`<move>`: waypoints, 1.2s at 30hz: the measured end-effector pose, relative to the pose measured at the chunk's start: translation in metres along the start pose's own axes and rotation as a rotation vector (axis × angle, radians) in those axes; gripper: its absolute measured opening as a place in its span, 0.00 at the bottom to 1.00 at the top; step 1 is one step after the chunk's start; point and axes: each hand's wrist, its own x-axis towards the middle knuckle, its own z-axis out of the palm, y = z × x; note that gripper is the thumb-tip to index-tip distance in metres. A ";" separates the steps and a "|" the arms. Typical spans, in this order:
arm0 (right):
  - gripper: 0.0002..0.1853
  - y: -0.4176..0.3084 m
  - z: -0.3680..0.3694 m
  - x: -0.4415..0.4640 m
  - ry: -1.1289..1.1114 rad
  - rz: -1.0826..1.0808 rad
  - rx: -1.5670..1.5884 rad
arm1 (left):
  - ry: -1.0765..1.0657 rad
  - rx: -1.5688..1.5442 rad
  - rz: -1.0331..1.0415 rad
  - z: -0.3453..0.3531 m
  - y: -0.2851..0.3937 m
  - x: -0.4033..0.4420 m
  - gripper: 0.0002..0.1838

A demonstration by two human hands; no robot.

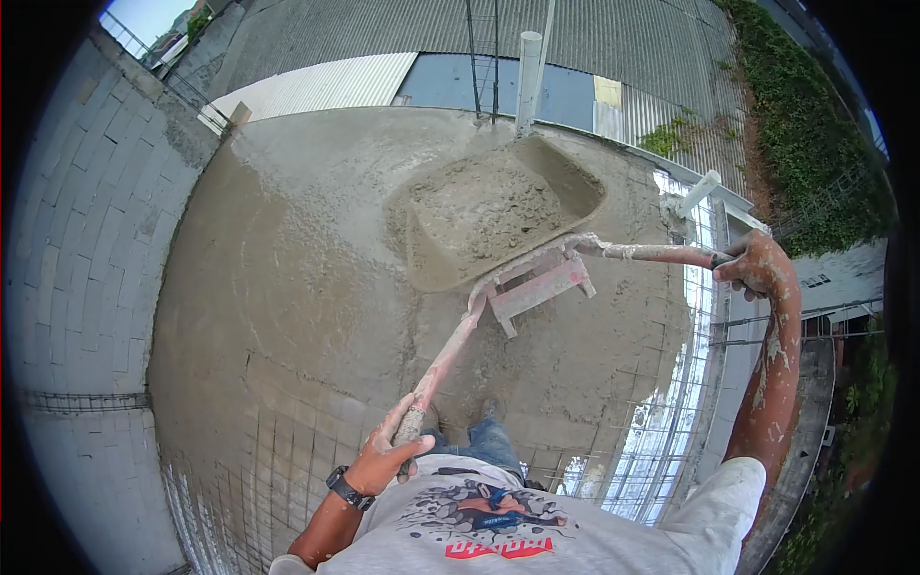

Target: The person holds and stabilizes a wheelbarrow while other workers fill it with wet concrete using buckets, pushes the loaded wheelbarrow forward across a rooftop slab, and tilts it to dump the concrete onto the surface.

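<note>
A wheelbarrow (446, 271) coated in cement stands before me, its tray holding wet concrete (484, 206). My left hand (386, 458), with a dark watch on the wrist, is on the grip of the left handle (446, 362); the thumb lies across the end and the fingers run along the far side. Out to the right, my right hand (757, 265) is closed around the end of the right handle (661, 254). Splashes of cement mark my right arm. The wheel is hidden under the tray.
Wet concrete (278, 278) covers much of the floor, with steel mesh (297, 446) showing nearby and along the right edge. A block wall (81, 230) rises at left. Upright rebar (484, 57) and a white pipe (529, 81) stand behind the tray; another pipe stub (701, 192) sticks up at right.
</note>
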 end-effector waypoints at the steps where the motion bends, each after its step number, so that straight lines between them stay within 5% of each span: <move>1: 0.15 -0.001 -0.003 0.003 0.050 -0.020 -0.018 | -0.022 -0.097 0.001 0.001 0.004 0.001 0.39; 4: 0.15 -0.008 0.012 0.000 0.192 -0.084 -0.040 | -0.074 -0.330 0.033 -0.013 -0.010 0.001 0.32; 11: 0.23 0.001 0.010 0.024 0.348 -0.064 -0.001 | -0.097 -0.504 0.167 -0.002 -0.007 0.001 0.32; 15: 0.27 0.020 0.007 0.048 0.811 -0.046 -0.135 | -0.137 -0.609 0.226 0.004 0.008 0.008 0.31; 20: 0.28 0.009 0.019 0.042 1.073 -0.084 0.065 | -0.018 -0.749 0.344 0.003 0.017 0.015 0.30; 27: 0.25 0.003 0.022 0.079 1.147 -0.085 0.179 | -0.085 -0.706 0.526 -0.006 0.014 0.032 0.28; 36: 0.25 0.010 0.023 0.096 1.162 -0.156 0.300 | -0.097 -0.612 0.424 -0.003 0.017 0.040 0.27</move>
